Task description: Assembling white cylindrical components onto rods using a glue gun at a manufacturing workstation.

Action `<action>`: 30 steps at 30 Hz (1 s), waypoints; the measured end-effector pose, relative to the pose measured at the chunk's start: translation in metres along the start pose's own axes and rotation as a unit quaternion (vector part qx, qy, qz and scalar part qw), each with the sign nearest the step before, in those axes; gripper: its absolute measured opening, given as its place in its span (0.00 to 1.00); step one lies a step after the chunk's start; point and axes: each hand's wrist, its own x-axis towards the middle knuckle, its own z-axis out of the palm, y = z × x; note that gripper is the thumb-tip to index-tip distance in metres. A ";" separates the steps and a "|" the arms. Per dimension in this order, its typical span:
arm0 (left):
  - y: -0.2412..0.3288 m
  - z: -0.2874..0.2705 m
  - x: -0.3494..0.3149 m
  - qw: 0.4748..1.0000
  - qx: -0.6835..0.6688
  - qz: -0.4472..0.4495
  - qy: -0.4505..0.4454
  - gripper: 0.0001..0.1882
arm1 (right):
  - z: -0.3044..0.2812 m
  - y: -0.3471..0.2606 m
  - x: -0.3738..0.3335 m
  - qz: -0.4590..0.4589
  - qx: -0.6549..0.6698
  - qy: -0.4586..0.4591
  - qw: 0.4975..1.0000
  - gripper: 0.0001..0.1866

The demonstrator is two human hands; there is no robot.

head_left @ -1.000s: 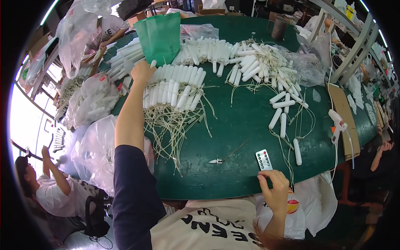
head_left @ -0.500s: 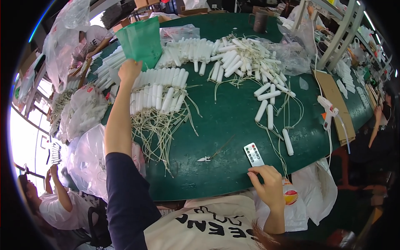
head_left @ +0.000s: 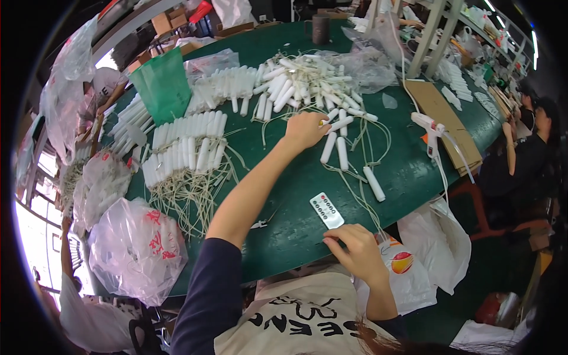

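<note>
My left hand [head_left: 307, 129] reaches over the green table, its fingers closed at the left end of a white tube [head_left: 340, 124] in a loose group. Something small and yellow shows at the fingertips; I cannot make it out. Other white tubes [head_left: 342, 154] with pale wires lie just nearer. My right hand [head_left: 354, 248] rests by the table's near edge, loosely bent with thumb and fingers apart. Beside its fingertips a flat white remote control [head_left: 326, 210] lies on the table. A small white pointed piece with a thin lead [head_left: 259, 225] is partly hidden behind my left forearm.
Neat rows of white tubes [head_left: 186, 133] trail tangled wires at left, by a green bag [head_left: 161, 86]. A heap of tubes [head_left: 299, 83] lies farther back. At right are a glue gun [head_left: 431, 131] and cardboard [head_left: 444, 121]. A plastic bag [head_left: 136, 248] bulges at left.
My left hand has left the green bag and swung right to the loose tubes. The green bag now stands by itself. The view has shifted right; my right hand stays by the remote control.
</note>
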 end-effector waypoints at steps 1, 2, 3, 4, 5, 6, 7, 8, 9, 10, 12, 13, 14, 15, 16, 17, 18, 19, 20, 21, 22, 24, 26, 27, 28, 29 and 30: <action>0.005 0.010 0.005 1.000 0.010 -0.027 -0.012 0.16 | -0.002 0.001 -0.002 -0.004 0.007 0.006 1.000 0.04; 0.008 0.017 0.009 1.000 0.007 -0.020 -0.012 0.16 | -0.004 0.003 -0.006 -0.001 0.002 0.011 1.000 0.04; 0.009 0.024 0.011 0.999 0.028 -0.022 -0.015 0.18 | -0.006 0.005 -0.009 0.003 0.008 0.011 1.000 0.04; 0.009 0.029 0.014 0.998 0.049 -0.026 -0.017 0.20 | -0.008 0.007 -0.012 0.006 0.016 0.010 1.000 0.04; 0.011 0.032 0.016 0.998 0.051 -0.042 -0.022 0.21 | -0.010 0.009 -0.013 0.007 0.013 0.013 1.000 0.04; 0.011 0.033 0.018 0.998 0.051 -0.039 -0.022 0.21 | -0.012 0.010 -0.014 0.020 0.001 0.010 1.000 0.04; 0.009 0.033 0.019 0.996 0.058 -0.055 -0.031 0.21 | -0.014 0.011 -0.015 0.031 -0.009 0.006 0.999 0.05; 0.015 0.028 0.018 0.995 0.065 -0.069 -0.043 0.21 | -0.015 0.014 -0.017 0.034 -0.010 0.009 0.999 0.05; 0.018 0.022 0.016 0.994 0.072 -0.065 -0.041 0.21 | -0.017 0.017 -0.019 0.032 -0.012 0.020 0.999 0.04; 0.020 0.014 0.015 0.994 0.074 -0.065 -0.042 0.21 | -0.018 0.020 -0.021 0.028 -0.012 0.031 0.999 0.04; 0.028 -0.009 0.009 0.994 0.095 -0.026 -0.037 0.20 | -0.022 0.028 -0.025 0.049 -0.010 0.051 0.997 0.04; 0.034 -0.023 0.004 0.996 0.080 -0.017 -0.029 0.21 | -0.024 0.033 -0.027 0.070 -0.009 0.071 0.995 0.03; 0.030 -0.040 -0.001 0.996 0.083 -0.019 -0.031 0.21 | -0.026 0.041 -0.027 0.070 -0.005 0.071 0.995 0.03; 0.024 -0.057 -0.006 0.996 0.026 -0.016 -0.085 0.22 | -0.027 0.050 -0.022 0.075 -0.022 0.126 0.989 0.04; 0.023 -0.075 -0.011 0.990 -0.033 -0.011 -0.138 0.23 | -0.031 0.055 -0.018 0.081 -0.042 0.183 0.979 0.05; 0.030 -0.096 -0.016 0.985 -0.015 -0.013 -0.171 0.22 | -0.036 0.060 -0.013 0.085 -0.041 0.186 0.978 0.05; 0.033 -0.112 -0.025 0.979 0.004 -0.020 -0.203 0.22 | -0.038 0.065 -0.008 0.097 -0.088 0.208 0.969 0.07; 0.018 -0.124 -0.037 0.977 -0.015 0.011 -0.213 0.20 | -0.036 0.065 0.000 0.101 -0.140 0.224 0.959 0.09; 0.016 -0.138 -0.046 0.977 -0.011 0.007 -0.212 0.20 | -0.036 0.068 0.003 0.099 -0.136 0.223 0.960 0.09; 0.018 -0.151 -0.053 0.968 -0.024 0.002 -0.248 0.20 | -0.034 0.075 0.006 0.127 -0.166 0.213 0.954 0.10; 0.018 -0.161 -0.060 0.958 -0.037 -0.003 -0.284 0.20 | -0.031 0.082 0.008 0.156 -0.196 0.201 0.947 0.12; 0.015 -0.176 -0.072 0.952 -0.043 -0.022 -0.302 0.20 | -0.025 0.093 0.010 0.169 -0.186 0.181 0.951 0.12; 0.009 -0.187 -0.080 0.946 -0.050 -0.040 -0.319 0.19 | -0.019 0.100 0.012 0.201 -0.218 0.122 0.947 0.13; 0.005 -0.193 -0.084 0.940 -0.065 -0.030 -0.335 0.19 | -0.017 0.104 0.012 0.198 -0.217 0.123 0.948 0.13; 0.002 -0.197 -0.086 0.933 -0.080 -0.018 -0.351 0.19 | -0.016 0.110 0.011 0.193 -0.223 0.132 0.946 0.13; -0.001 -0.199 -0.090 0.924 -0.107 -0.018 -0.368 0.19 | -0.015 0.112 0.011 0.187 -0.229 0.138 0.945 0.14; -0.004 -0.199 -0.092 0.924 -0.107 -0.020 -0.367 0.19 | -0.015 0.113 0.011 0.186 -0.227 0.137 0.946 0.14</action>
